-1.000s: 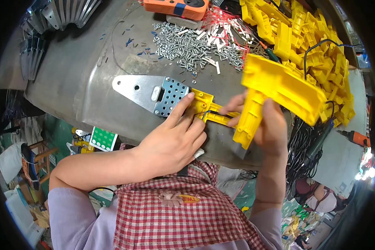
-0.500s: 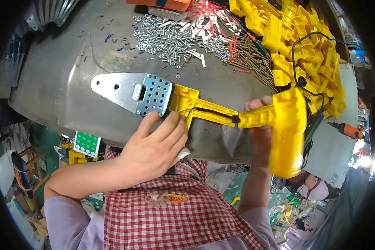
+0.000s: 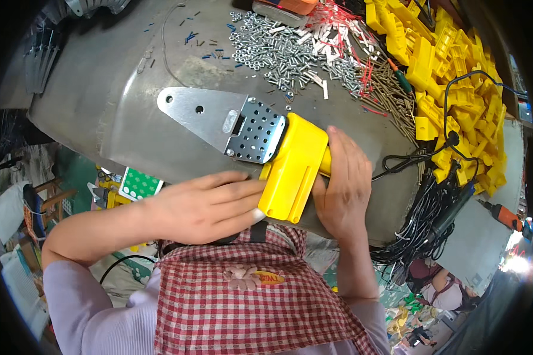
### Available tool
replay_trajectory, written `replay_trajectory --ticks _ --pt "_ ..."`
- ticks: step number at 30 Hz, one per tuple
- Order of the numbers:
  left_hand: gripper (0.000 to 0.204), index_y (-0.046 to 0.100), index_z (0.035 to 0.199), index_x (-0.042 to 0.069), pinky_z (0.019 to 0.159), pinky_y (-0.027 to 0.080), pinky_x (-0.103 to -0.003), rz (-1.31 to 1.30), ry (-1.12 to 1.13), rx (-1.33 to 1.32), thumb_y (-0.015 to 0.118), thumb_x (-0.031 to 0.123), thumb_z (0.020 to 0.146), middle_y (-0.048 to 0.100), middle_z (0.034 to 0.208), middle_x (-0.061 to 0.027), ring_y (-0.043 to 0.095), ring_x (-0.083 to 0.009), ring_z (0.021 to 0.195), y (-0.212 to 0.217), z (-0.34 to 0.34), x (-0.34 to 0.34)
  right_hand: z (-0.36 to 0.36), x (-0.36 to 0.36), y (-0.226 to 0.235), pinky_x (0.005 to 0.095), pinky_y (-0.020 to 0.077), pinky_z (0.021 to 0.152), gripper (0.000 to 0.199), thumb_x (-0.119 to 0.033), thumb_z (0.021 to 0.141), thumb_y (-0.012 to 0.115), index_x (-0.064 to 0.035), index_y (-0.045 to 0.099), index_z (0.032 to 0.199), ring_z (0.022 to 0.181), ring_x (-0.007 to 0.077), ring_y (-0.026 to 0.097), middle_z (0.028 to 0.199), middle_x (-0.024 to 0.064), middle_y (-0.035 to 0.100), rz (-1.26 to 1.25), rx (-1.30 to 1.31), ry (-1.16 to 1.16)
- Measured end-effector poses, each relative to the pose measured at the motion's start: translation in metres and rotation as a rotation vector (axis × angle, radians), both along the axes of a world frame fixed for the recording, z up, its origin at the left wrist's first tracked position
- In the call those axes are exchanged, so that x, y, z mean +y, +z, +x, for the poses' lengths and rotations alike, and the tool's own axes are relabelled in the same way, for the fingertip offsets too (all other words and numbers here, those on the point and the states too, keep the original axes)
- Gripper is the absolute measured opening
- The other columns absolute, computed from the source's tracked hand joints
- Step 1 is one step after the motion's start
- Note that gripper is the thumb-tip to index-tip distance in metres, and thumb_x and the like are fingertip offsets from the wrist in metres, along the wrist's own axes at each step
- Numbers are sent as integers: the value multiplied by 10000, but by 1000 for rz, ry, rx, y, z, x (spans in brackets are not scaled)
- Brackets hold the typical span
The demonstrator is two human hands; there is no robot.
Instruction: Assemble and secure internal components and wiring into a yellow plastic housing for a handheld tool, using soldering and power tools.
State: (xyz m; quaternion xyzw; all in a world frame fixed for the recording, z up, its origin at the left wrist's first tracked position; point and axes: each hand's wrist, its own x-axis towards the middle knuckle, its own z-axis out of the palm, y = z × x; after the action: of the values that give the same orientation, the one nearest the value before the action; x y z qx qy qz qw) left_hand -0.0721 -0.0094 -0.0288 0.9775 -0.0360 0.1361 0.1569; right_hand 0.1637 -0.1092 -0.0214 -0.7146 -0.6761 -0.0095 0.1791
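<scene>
A yellow plastic T-shaped housing shell (image 3: 293, 171) lies over the end of a silver perforated metal cover (image 3: 257, 131), hiding the wires and the lower shell half. From that cover a flat triangular metal plate (image 3: 204, 118) with round holes points left. My right hand (image 3: 348, 183) is closed round the handle end of the shell, thumb on the near side and fingers across the far side. My left hand (image 3: 222, 207) is held flat with its fingers stretched out, the fingertips touching the shell's left edge.
Piled beyond the work are small screws and nuts (image 3: 278, 56), white pieces with red wires (image 3: 337, 35) and brown screws (image 3: 394, 106). A screwdriver (image 3: 400, 77) lies beside a heap of yellow shells (image 3: 456, 89). Black cables (image 3: 405, 236) hang at the table's right edge.
My right hand has brought the yellow shell left and turned it over onto the open half, covering the wires. My left hand has moved off the wires and flattened. The view has shifted.
</scene>
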Motion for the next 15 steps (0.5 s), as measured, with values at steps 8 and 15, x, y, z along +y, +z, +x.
replay_trajectory --ticks 8,15 --pt "531 544 1147 6 866 442 -450 -213 292 -179 710 258 710 596 1000 -138 567 -338 950 7 64 41 17 18 25 388 456 741 450 -178 691 715 -26 538 1076 946 285 595 1001 134 604 -269 -122 102" --pt "542 531 1129 9 916 388 -437 -127 374 -138 695 328 723 582 1079 -153 545 -333 993 39 73 36 26 29 16 427 509 608 401 -368 748 713 -63 511 912 691 330 644 735 133 645 -332 13 221"
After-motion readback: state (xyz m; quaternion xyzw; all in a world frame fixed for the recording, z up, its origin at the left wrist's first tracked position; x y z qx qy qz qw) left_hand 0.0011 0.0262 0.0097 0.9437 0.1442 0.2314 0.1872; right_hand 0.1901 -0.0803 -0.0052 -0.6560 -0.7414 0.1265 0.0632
